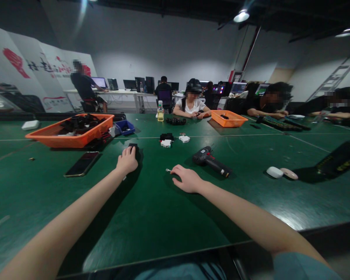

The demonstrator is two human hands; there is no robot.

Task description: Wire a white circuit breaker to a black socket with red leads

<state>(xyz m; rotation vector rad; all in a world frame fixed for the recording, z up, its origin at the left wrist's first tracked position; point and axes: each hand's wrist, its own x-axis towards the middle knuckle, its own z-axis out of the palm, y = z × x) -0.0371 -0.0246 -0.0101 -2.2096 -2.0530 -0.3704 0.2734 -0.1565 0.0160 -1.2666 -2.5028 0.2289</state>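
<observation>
My left hand [127, 160] is closed over a small black block-like part [133, 145]; its exact kind is hidden by the fingers. A bit of something pale shows under the left wrist. My right hand [187, 179] rests low over the green table, thumb and fingers curved and apart. At its index fingertip lies a small silvery metal piece [168, 170], seemingly touched by the finger. Beyond the right hand a black cordless drill [211, 160] lies on its side. Farther off, between the hands, are white-and-black small parts [166, 142] and another white part [184, 138].
An orange basket [58, 141] of black parts and a blue bin [125, 127] stand at the left, near a phone [82, 164]. Across the table are a bottle [160, 112], a second orange basket [228, 119] and seated people. Two small cases [274, 172] lie right.
</observation>
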